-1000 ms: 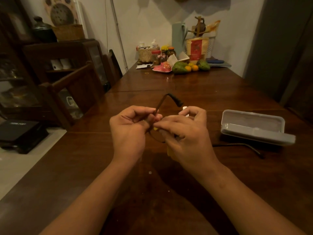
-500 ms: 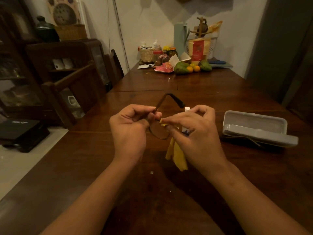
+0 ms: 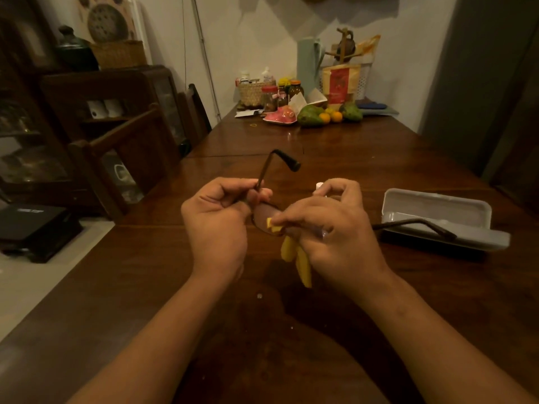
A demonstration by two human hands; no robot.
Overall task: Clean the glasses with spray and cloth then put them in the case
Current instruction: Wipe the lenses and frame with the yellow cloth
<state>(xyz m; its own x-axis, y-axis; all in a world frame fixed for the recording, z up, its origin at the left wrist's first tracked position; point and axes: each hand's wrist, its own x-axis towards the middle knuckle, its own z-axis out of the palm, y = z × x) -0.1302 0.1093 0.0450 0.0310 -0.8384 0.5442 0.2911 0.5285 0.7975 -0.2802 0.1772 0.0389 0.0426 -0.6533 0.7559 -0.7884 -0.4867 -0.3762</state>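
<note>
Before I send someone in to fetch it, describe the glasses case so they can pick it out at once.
Start at the long dark wooden table and go to the near end, where two hands are wiping glasses. The case lies on the table just right of the right hand. It is the only pale grey thing there: a rounded hard shell, lying open, unlike the colourful jars and fruit at the far end.

One pair of glasses (image 3: 267,217), one yellow cloth (image 3: 294,255), one open case (image 3: 437,217) (grey), two hands.
</note>
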